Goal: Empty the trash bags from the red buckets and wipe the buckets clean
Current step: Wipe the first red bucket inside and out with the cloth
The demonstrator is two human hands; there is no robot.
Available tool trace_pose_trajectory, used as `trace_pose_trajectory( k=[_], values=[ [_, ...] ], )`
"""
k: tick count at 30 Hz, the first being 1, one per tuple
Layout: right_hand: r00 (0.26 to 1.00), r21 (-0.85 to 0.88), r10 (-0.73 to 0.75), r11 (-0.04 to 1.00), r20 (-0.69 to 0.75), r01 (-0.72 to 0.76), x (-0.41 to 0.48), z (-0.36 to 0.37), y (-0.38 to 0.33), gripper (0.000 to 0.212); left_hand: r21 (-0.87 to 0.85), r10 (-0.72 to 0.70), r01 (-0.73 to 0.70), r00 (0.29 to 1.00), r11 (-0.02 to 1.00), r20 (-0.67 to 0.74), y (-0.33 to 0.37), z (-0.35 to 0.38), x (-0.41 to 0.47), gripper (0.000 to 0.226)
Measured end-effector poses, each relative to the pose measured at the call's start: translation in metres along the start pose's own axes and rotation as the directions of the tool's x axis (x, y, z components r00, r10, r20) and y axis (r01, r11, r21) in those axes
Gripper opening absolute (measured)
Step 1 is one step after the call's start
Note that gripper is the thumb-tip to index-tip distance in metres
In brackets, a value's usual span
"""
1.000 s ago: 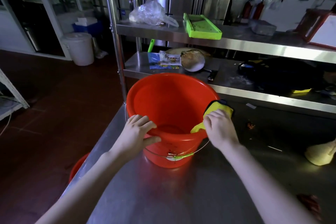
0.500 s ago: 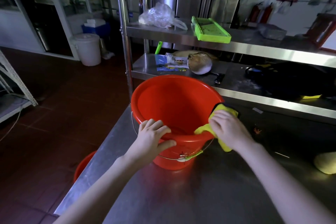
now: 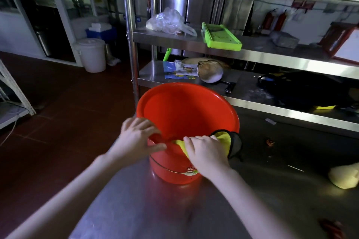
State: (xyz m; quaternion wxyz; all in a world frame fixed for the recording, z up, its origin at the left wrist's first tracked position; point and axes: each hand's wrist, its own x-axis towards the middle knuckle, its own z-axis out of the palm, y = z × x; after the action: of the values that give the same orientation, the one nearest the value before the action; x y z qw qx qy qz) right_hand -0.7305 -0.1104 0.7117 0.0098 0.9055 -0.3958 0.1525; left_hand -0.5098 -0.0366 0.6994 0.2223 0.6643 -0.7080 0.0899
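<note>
A red bucket [image 3: 186, 110] stands upright on the steel table [image 3: 174, 209], with no bag in it. My left hand [image 3: 138, 137] grips the near left rim, fingers inside and thumb on the outer wall. My right hand [image 3: 206, 153] holds a yellow cloth with a dark edge [image 3: 225, 137] folded over the near rim, pressing it against the rim. The bucket's wire handle hangs down along its front.
A steel shelf rack [image 3: 252, 48] rises just behind the bucket with a plastic bag, a green tray [image 3: 221, 35] and a pan. A pale yellow lump [image 3: 343, 177] lies on the table at the right. A white lidded bucket [image 3: 91, 54] stands on the floor, far left.
My right hand has slid the cloth along the rim from the right side toward the near front. My left hand has stayed on the near left rim. The camera has shifted slightly.
</note>
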Motion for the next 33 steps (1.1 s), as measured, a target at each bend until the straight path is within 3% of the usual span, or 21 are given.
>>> trace_pose_trajectory(
  k=[3, 5, 10, 13, 17, 20, 24, 29, 33],
  values=[
    [0.993, 0.049, -0.038, 0.998, 0.108, 0.033, 0.010, -0.005, 0.051, 0.054, 0.017, -0.002, -0.001, 0.989, 1.000, 0.146, -0.036, -0.012, -0.001, 0.077],
    [0.992, 0.037, -0.023, 0.999, 0.124, 0.019, 0.016, -0.006, 0.085, 0.050, 0.028, 0.042, -0.048, 0.982, 0.998, 0.184, -0.045, -0.010, -0.005, 0.074],
    [0.999, 0.020, 0.012, 1.000, -0.038, -0.011, 0.016, -0.003, 0.118, 0.036, -0.023, 0.109, -0.108, 0.992, 0.994, 0.060, -0.021, 0.015, -0.010, 0.048],
    [0.988, -0.036, 0.102, 0.994, -0.118, -0.107, 0.004, 0.004, 0.085, 0.042, -0.021, 0.098, -0.098, 0.995, 0.995, 0.027, -0.020, 0.016, -0.012, 0.042],
    [0.968, -0.077, 0.194, 0.975, -0.159, -0.208, -0.008, 0.010, -0.013, 0.042, 0.016, 0.095, -0.095, 0.994, 0.995, 0.045, -0.010, 0.014, -0.012, 0.044],
    [0.968, -0.027, 0.172, 0.983, -0.183, -0.180, -0.004, 0.012, -0.052, 0.037, 0.021, 0.068, -0.070, 0.995, 0.997, 0.071, -0.007, 0.009, -0.017, 0.051],
    [0.996, 0.007, -0.018, 1.000, -0.082, 0.018, -0.006, 0.004, -0.001, 0.044, -0.048, 0.038, -0.034, 0.995, 0.998, 0.090, -0.002, 0.002, -0.015, 0.057],
    [0.994, 0.017, -0.002, 1.000, 0.114, 0.000, 0.016, -0.011, 0.103, 0.040, -0.058, 0.048, -0.045, 0.997, 0.997, 0.053, 0.005, 0.003, -0.019, 0.056],
    [0.997, -0.007, 0.048, 0.999, -0.066, -0.049, 0.008, -0.004, 0.084, 0.050, -0.045, 0.012, -0.012, 1.000, 0.999, 0.017, 0.009, 0.003, -0.020, 0.059]
  ],
)
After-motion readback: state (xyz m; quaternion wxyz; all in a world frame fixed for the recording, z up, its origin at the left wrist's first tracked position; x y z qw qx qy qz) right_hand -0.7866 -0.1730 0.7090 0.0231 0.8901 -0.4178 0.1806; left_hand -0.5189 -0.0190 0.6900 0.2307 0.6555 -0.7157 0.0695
